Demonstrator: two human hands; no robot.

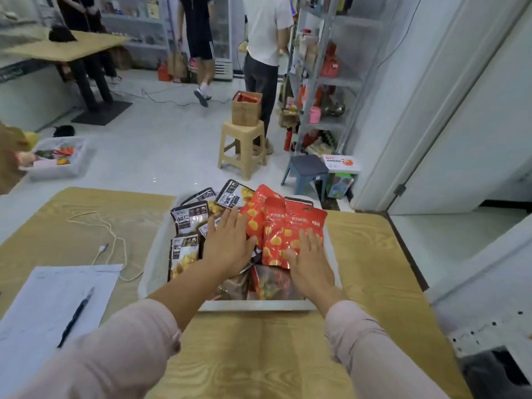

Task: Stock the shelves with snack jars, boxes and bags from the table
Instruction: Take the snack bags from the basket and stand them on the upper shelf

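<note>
Head view: left hand (227, 244) and right hand (311, 262), fingers straight and spread, gripping nothing, lie flat on the bags (277, 223) heaped in the bin (253, 306); judged risk: slick bags standing above the bin's far rim may slide off to the floor (161, 145) if pushed; wood-grain worktop (259, 355) under the bin, paper (57, 298) left of it; shelves (325, 82) well beyond the bin.

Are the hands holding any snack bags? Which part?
Nothing is held. The left hand lies flat on the black snack bags; the right hand lies flat on the lower part of a red snack bag.
</note>
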